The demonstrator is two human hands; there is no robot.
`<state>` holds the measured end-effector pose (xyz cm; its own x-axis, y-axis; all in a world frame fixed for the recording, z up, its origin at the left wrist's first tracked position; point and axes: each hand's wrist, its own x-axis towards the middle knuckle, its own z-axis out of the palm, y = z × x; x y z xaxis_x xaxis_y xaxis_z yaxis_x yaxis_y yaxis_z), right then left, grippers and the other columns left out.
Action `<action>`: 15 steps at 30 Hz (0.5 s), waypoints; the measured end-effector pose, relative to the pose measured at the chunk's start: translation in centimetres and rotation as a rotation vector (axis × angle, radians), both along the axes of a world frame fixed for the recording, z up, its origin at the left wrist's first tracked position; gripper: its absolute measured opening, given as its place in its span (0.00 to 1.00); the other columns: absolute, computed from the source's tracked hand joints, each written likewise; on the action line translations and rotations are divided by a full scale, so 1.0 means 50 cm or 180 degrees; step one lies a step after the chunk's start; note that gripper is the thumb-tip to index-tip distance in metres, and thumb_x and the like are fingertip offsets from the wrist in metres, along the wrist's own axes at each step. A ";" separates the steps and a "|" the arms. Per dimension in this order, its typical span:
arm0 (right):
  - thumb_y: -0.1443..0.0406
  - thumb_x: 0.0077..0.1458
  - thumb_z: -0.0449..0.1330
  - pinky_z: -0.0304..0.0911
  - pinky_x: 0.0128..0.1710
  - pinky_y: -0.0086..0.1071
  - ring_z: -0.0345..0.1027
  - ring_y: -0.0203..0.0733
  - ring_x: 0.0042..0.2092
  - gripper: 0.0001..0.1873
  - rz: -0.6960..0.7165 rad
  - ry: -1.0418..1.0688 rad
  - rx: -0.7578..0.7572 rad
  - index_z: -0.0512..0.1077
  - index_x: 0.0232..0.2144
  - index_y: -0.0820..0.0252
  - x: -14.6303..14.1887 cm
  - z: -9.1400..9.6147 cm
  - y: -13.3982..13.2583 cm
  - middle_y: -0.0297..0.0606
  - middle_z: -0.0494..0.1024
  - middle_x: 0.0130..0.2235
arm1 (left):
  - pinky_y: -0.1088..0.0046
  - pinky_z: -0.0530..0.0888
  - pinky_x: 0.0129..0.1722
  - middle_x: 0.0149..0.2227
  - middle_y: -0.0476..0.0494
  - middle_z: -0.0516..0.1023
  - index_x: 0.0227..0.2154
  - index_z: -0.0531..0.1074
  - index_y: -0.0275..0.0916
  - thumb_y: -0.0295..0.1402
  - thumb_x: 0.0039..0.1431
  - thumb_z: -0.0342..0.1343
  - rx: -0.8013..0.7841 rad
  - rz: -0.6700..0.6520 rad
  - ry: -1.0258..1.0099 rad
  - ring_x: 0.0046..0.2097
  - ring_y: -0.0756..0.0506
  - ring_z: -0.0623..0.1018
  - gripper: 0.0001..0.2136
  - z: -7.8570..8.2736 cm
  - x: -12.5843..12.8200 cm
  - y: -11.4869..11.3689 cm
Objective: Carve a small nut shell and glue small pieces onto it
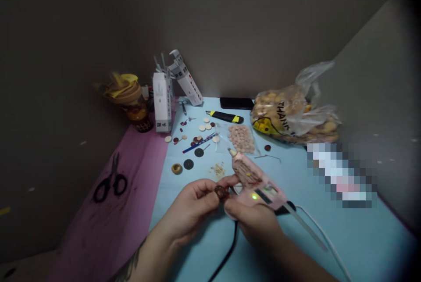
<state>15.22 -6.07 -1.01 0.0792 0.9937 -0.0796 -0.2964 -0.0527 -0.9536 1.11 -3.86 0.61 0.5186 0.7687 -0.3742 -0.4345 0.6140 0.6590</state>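
Observation:
My left hand [194,201] pinches a small dark red-brown round piece [221,191] between thumb and fingertips. From the other side, my right hand [255,220] closes its thumb and fingers at the edge of the same piece. Right behind and above my right hand is a pink glue gun [253,176], nozzle toward the upper left, its green light on and a glue stick [309,227] out of its back. My right hand overlaps its lower part; whether it bears on the gun is hidden. Pale crumbs [217,169] lie just beyond my fingers.
Beyond are a bag of beige discs [242,138], a utility knife [225,117], a blue pencil [198,143], black discs [188,164], and a brown ring [176,168]. Scissors [112,181] lie left, near boxes [162,102] and a cup [138,113]. A full plastic bag [279,111] sits right; cords cross the front.

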 end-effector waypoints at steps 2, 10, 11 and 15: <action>0.68 0.42 0.66 0.73 0.43 0.41 0.75 0.46 0.43 0.38 0.0037 0.0164 -0.0108 0.61 0.56 0.50 0.002 -0.002 -0.004 0.36 0.77 0.41 | 0.71 0.67 0.41 0.43 0.38 0.79 0.28 0.77 0.35 0.36 0.46 0.68 0.0007 -0.0054 0.0020 0.42 0.44 0.75 0.10 -0.003 0.000 -0.002; 0.65 0.44 0.68 0.72 0.45 0.39 0.74 0.44 0.43 0.26 0.0012 0.0103 -0.0133 0.68 0.47 0.52 0.009 -0.015 -0.009 0.35 0.77 0.40 | 0.68 0.68 0.48 0.45 0.37 0.80 0.28 0.78 0.34 0.33 0.49 0.67 0.0123 -0.0123 -0.0091 0.46 0.43 0.77 0.07 -0.007 0.002 -0.004; 0.65 0.44 0.68 0.72 0.44 0.39 0.74 0.45 0.43 0.25 0.0010 0.0079 -0.0133 0.68 0.46 0.52 0.009 -0.015 -0.009 0.35 0.77 0.39 | 0.68 0.68 0.48 0.47 0.37 0.80 0.28 0.78 0.34 0.33 0.49 0.67 0.0097 -0.0117 -0.0118 0.46 0.44 0.77 0.07 -0.005 0.003 -0.004; 0.65 0.42 0.69 0.71 0.45 0.42 0.73 0.46 0.42 0.23 -0.0053 0.0126 -0.0102 0.69 0.42 0.52 0.005 -0.005 -0.009 0.35 0.76 0.38 | 0.68 0.67 0.50 0.50 0.36 0.79 0.30 0.79 0.34 0.33 0.50 0.66 0.0111 -0.0099 -0.0194 0.49 0.43 0.77 0.07 -0.003 0.005 -0.006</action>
